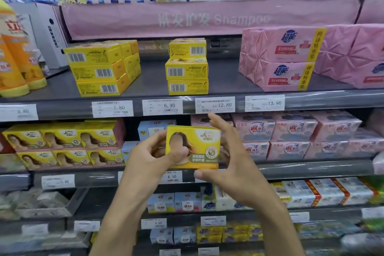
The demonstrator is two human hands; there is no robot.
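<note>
**Yellow soap box held between both hands before the shelves**

The soap box (194, 145) is a flat, glossy yellow carton with square corners and a printed front, held upright and facing the camera. The left hand (149, 156) grips its left end, thumb pressed flat on the front, the other fingers curled behind. The right hand (232, 164) holds the right end, thumb under the lower right corner, fingers rising behind the right edge past the top. The box sits between the two thumbs, touching both. Above the fingertips, past the grey shelf lip (311, 101), a stack of like cartons (187, 68) stands with bare shelf on either side, well apart from the crinkled pink packs (280, 58).
</note>
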